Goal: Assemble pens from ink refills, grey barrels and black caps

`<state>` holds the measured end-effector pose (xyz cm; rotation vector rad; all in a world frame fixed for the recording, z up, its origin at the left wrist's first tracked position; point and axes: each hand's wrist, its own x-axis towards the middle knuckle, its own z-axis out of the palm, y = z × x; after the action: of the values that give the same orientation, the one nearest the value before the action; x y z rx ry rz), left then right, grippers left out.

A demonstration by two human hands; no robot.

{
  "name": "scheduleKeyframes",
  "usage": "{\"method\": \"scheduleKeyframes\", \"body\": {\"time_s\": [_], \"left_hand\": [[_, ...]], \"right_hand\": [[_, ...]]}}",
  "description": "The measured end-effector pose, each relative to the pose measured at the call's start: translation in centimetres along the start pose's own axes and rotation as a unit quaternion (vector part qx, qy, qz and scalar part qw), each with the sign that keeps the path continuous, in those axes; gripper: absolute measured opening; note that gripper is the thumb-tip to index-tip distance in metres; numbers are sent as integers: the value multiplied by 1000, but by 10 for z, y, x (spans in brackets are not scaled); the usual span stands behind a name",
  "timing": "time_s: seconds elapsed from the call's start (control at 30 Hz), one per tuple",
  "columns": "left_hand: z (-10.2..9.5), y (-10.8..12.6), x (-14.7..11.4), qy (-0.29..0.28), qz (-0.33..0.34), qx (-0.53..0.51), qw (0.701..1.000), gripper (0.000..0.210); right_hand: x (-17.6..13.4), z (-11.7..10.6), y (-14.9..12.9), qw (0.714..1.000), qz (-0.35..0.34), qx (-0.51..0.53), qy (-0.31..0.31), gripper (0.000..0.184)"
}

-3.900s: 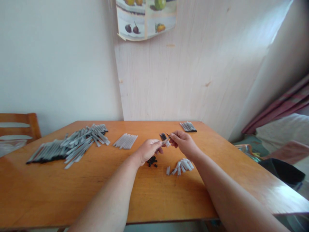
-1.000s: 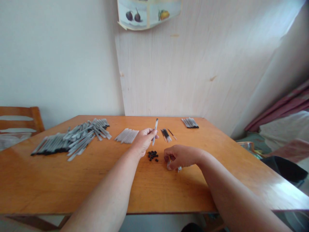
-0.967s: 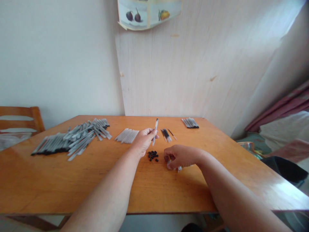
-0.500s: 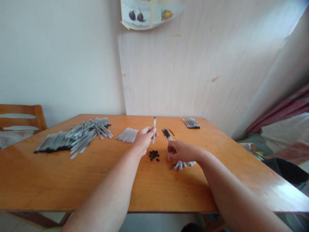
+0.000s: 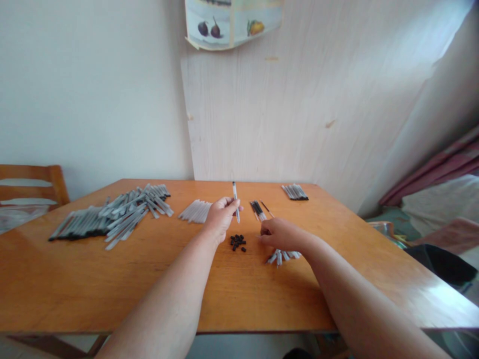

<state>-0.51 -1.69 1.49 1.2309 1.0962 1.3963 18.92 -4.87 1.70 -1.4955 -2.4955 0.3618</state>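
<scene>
At 4 o'clock from the pen [image 5: 235, 192], right hand [image 5: 279, 233] is now up off the caps [image 5: 280, 257] | fingers look pinched on one, so prob picked | left hand [image 5: 222, 214] clamped on pen

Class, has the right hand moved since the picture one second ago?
Yes: judged against the black refills, the right hand has moved forward, nearer them, uncovering pale short tubes.

Beyond the left hand [image 5: 222, 214] rose a pale wall [image 5: 93, 89] and a wood-grained panel [image 5: 254, 124] bearing a fruit picture [image 5: 234, 30]; a slatted chair [image 5: 56, 184] stood well left of that hand. Far right of the right hand [image 5: 280, 234] slanted pinkish cloth [image 5: 434, 168], and light gleamed on the wooden table [image 5: 411, 289].
</scene>
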Motion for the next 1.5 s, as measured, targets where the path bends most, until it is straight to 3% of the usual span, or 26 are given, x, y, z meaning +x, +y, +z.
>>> {"method": "scheduleKeyframes", "body": {"time_s": [0.13,0.23,0.8,1.13,1.5], "left_hand": [[0,1,0,15,-5,-22,1000,24],[0,0,2,24,-5,-46,999,24],[3,-7,3,-8,-17,-90,996,26],[7,-10,-1,-42,-27,-84,995,28],[10,-11,-2,-61,-45,-124,989,30]], "right_hand": [[3,0,0,995,4,63,79,11],[4,1,-4,988,15,118,101,13],[13,11,-9,955,33,277,97,23],[13,11,-10,948,55,289,119,19],[14,13,-4,948,15,266,172,20]]}}
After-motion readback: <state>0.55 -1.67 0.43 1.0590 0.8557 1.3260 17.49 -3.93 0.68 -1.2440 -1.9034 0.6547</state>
